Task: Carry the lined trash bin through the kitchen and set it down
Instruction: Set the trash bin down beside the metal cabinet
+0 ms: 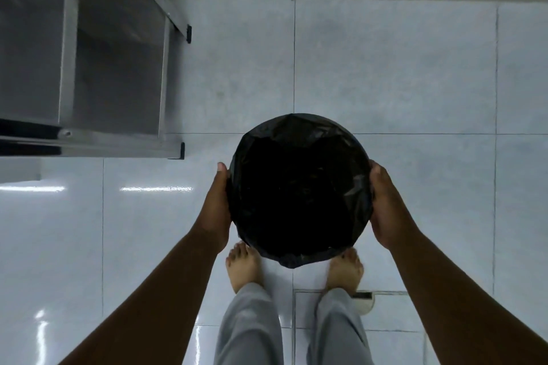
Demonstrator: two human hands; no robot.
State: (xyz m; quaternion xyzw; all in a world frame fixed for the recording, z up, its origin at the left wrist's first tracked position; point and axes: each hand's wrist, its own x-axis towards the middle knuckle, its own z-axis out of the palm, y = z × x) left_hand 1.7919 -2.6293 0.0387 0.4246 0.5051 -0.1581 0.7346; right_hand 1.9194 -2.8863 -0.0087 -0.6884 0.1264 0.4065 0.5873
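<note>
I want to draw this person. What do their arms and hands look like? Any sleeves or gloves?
No gloves or sleeves show: the left hand and right hand are bare, both forearms uncovered. No rings, watch or bracelets are visible. Below, grey trousers and bare feet.

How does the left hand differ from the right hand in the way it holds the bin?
The left hand presses flat on the trash bin, thumb pointing forward along the rim; the right hand curls, its thumb bent over the rim. Both grip the black liner on opposite sides, at the same height.
</note>
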